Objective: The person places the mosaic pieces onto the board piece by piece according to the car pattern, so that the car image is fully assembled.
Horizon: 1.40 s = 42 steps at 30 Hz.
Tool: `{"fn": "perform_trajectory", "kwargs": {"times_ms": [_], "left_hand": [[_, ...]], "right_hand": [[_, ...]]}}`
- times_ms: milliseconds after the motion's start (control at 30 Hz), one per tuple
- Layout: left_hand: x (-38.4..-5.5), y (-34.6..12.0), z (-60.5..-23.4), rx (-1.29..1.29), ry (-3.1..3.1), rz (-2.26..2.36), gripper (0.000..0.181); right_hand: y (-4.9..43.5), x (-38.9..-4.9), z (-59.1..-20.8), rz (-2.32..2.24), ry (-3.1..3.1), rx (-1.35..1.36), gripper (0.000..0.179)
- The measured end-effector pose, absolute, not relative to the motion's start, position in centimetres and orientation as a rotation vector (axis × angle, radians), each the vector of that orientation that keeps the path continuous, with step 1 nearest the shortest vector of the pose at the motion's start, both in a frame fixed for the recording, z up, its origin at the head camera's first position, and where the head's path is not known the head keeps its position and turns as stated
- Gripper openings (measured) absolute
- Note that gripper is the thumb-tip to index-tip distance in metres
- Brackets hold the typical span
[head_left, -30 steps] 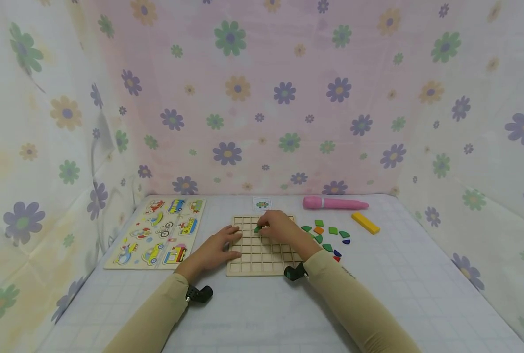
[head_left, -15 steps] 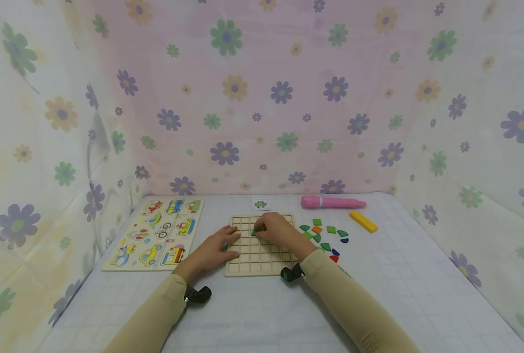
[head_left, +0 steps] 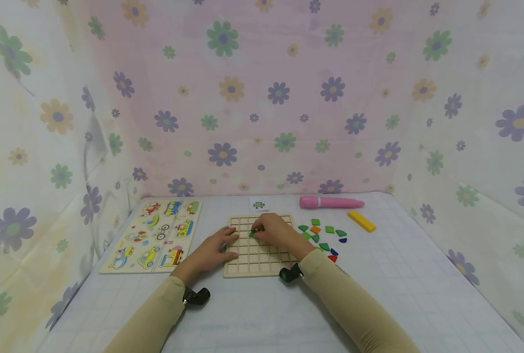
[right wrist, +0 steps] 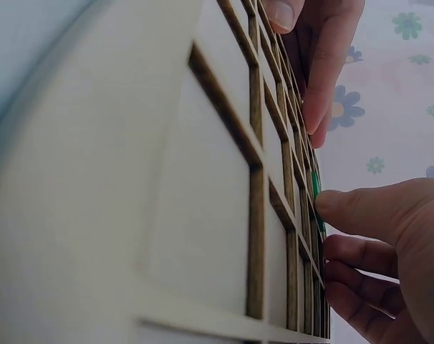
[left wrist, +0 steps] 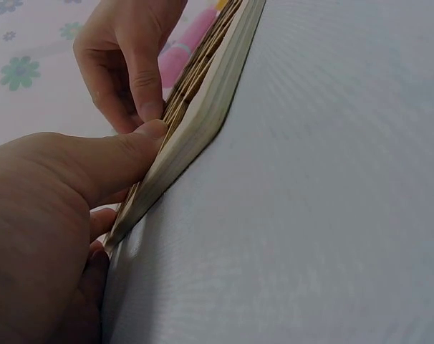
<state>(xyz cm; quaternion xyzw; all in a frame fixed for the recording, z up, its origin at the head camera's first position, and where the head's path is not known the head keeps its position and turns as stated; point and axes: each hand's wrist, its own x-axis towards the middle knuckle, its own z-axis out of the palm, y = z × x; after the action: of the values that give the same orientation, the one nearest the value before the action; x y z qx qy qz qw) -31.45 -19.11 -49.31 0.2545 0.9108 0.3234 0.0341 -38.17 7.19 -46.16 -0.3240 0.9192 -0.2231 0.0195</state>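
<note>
A floral-printed backdrop [head_left: 253,113] encloses the table [head_left: 253,318], which has a pale, faintly lined covering. A vehicle puzzle board [head_left: 131,271] lies flat at the left, apart from the work area. The wooden grid board [head_left: 244,269] lies centrally, apparently so that both hands can reach it. Its edge is thick and rounded at the corner; raised, dark-sided ribs form shallow square cells.

The left hand [head_left: 212,249] rests on the board's left edge with fingers extended and spread, presumably to prevent sliding. The right hand [head_left: 279,233] pinches a small green piece between thumb and fingers at the upper-left cells; this grip suits a thin part.

A smooth pink wand-shaped object [head_left: 332,202] and a yellow rectangular block [head_left: 361,221] lie beyond the board at the right. A printed card [head_left: 259,204] lies just beyond the board's far edge, probably for easy viewing.

Loose flat pieces, among them a green square [head_left: 330,229], an orange piece [head_left: 315,229] and a dark-blue half-round [head_left: 343,240], lie near the right hand's side. The green piece [right wrist: 315,180] is partly hidden by the fingers; whether it is fully seated in a cell cannot be determined.
</note>
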Motion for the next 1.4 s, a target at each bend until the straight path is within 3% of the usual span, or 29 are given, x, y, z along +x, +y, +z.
{"fn": "perform_trajectory", "kwargs": {"times_ms": [400, 967, 1400], "left_hand": [[-31.4, -19.1, -49.4, 0.776, 2.797, 1.01, 0.068], [-30.9, -19.0, -49.5, 0.837, 2.822, 0.99, 0.068], [-31.2, -19.1, -49.6, 0.843, 2.827, 0.98, 0.067]], "right_hand": [[8.6, -36.8, -44.9, -0.747, 2.844, -0.968, 0.024], [18.6, -35.3, -42.3, -0.861, 2.961, -0.816, 0.03], [22.6, -37.1, -42.4, -0.929, 2.979, -0.587, 0.031]]}}
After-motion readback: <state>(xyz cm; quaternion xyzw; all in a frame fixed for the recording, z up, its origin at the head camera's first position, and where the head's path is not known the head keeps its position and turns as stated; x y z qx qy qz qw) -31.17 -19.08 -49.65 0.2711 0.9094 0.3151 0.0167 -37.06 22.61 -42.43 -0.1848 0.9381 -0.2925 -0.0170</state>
